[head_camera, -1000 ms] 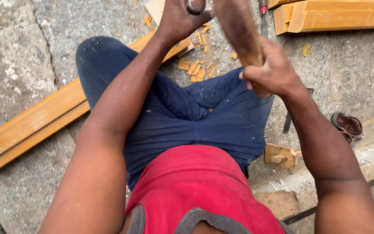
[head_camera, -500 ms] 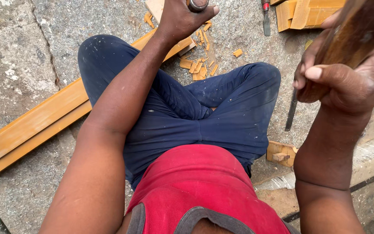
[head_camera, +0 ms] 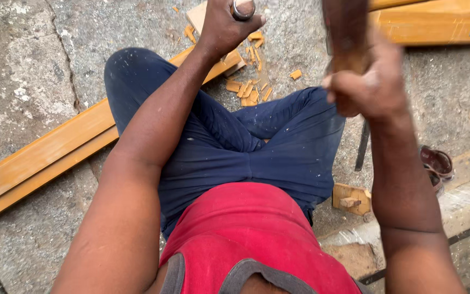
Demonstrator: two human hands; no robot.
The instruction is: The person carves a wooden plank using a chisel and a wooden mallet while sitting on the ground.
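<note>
Our left hand point(head_camera: 225, 27) grips a round metal-capped chisel point(head_camera: 242, 9) upright on the long yellow wooden plank point(head_camera: 55, 149), right hand point(head_camera: 368, 87) clenching the brown wooden mallet point(head_camera: 346, 32) above; we should strike squarely.

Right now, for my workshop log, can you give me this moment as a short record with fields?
Setting: rough concrete floor, person seated with legs spread
Left hand: gripped around a metal-capped tool, held upright over the wooden plank
Right hand: gripped on a dark wooden handle, raised, blurred; its head is out of frame
Plank: long, orange-brown, runs under the left leg
Wood chips: scattered on the floor between the knees
Small wood block: by the right thigh
Sandals: at the right edge
</note>
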